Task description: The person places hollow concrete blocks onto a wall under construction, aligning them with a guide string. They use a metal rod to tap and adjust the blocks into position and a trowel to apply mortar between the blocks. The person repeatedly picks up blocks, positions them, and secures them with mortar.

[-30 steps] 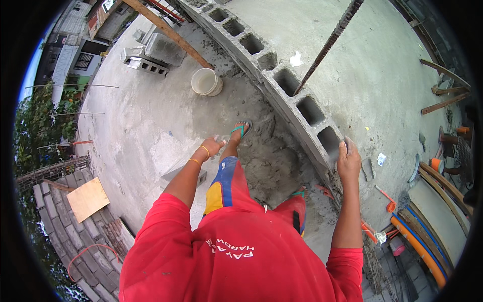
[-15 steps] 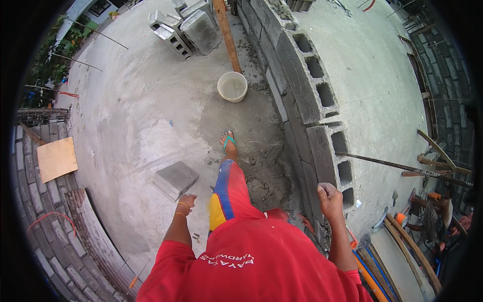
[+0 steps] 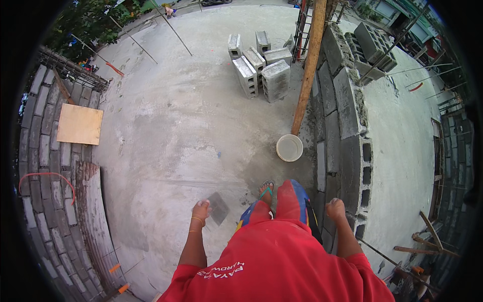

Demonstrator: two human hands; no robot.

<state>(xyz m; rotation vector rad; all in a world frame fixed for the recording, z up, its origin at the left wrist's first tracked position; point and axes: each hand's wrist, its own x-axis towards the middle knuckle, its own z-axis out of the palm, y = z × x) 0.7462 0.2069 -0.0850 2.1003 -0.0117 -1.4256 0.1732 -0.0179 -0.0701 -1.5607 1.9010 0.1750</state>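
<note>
My left hand (image 3: 201, 209) hangs with its fingers curled, and nothing shows in it. In the picture it lies just left of a grey concrete block (image 3: 220, 208) resting on the floor. My right hand (image 3: 335, 208) is a loose fist with nothing visible in it, close beside the hollow-block wall (image 3: 353, 161). Open cells show along the top of that wall. Ahead of my sandalled foot stands a white bucket (image 3: 290, 148) at the foot of a wooden post (image 3: 308, 75).
Several hollow blocks (image 3: 275, 80) stand grouped on the concrete floor (image 3: 166, 131) ahead. More blocks (image 3: 375, 48) sit on the wall's far part. At left are a plywood sheet (image 3: 80, 124) and a corrugated metal sheet (image 3: 90, 216). Thin rods (image 3: 133, 40) slant at far left.
My view has tilted up and turned, showing more of the far floor and blocks. My left hand has swung forward with its fingers more curled. The right fist has moved a little lower in view.
</note>
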